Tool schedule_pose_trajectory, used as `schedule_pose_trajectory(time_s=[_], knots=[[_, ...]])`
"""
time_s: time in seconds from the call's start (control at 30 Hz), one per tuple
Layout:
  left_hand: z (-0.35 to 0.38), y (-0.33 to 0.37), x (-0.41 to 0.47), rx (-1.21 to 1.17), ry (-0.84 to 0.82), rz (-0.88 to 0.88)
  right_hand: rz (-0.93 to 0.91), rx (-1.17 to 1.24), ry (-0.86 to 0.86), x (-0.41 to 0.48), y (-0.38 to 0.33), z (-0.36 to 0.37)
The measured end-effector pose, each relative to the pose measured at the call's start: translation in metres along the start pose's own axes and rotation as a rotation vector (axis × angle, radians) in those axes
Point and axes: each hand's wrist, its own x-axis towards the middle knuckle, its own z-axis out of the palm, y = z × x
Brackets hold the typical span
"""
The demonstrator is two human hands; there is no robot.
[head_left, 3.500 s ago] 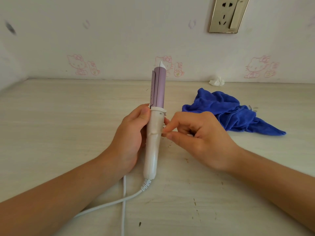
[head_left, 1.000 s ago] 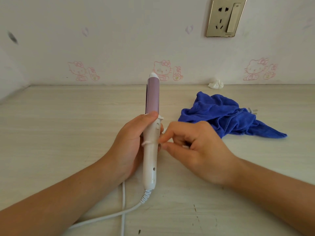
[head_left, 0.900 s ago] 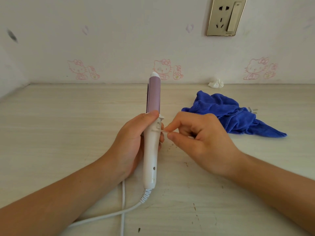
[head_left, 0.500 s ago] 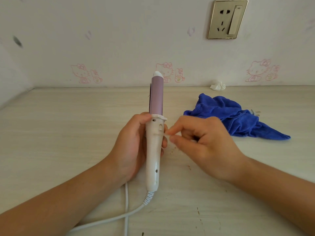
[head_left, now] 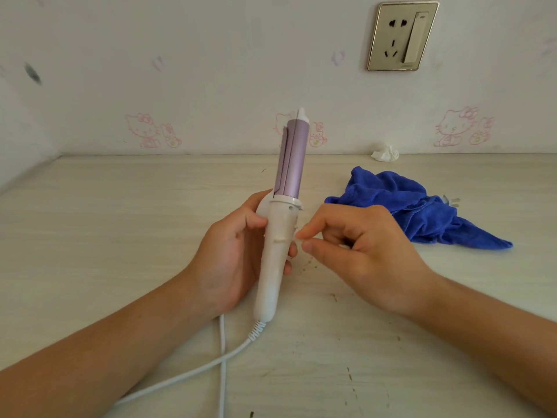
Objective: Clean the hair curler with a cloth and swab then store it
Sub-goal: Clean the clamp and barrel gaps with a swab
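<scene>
The hair curler (head_left: 278, 245) has a white handle and a purple barrel (head_left: 292, 164), and it stands nearly upright above the table. My left hand (head_left: 232, 254) grips its handle from the left. My right hand (head_left: 358, 251) is just right of the handle, thumb and forefinger pinched on a thin white swab (head_left: 297, 233) whose tip touches the handle's side. The swab is mostly hidden by my fingers. The blue cloth (head_left: 413, 209) lies crumpled on the table to the right, apart from both hands.
The curler's white cord (head_left: 223, 357) loops over the table (head_left: 90, 236) toward the near edge. A crumpled white tissue (head_left: 385, 153) sits by the wall. A wall socket with switch (head_left: 402, 36) is above at the right. Dark specks dot the table under my hands.
The curler has been turned in my left hand, so the barrel's clamp slit now faces me. My right hand has stayed at the handle's right side with the swab.
</scene>
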Motion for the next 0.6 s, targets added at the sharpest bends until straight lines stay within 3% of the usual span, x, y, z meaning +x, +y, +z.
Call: schedule_pose_trajectory(time_s=[0.13, 0.3, 0.6], knots=[[-0.0040, -0.0026, 0.0020, 0.005, -0.031, -0.004, 0.002, -0.014, -0.014, -0.0011, 0.0005, 0.0005], [-0.0046, -0.0054, 0.0027, 0.029, 0.074, 0.012, 0.030, -0.009, 0.011, 0.0012, 0.0028, -0.0011], [0.0015, -0.0005, 0.0008, -0.127, 0.075, -0.060, 0.015, -0.018, 0.036, -0.0015, 0.0003, 0.0041]])
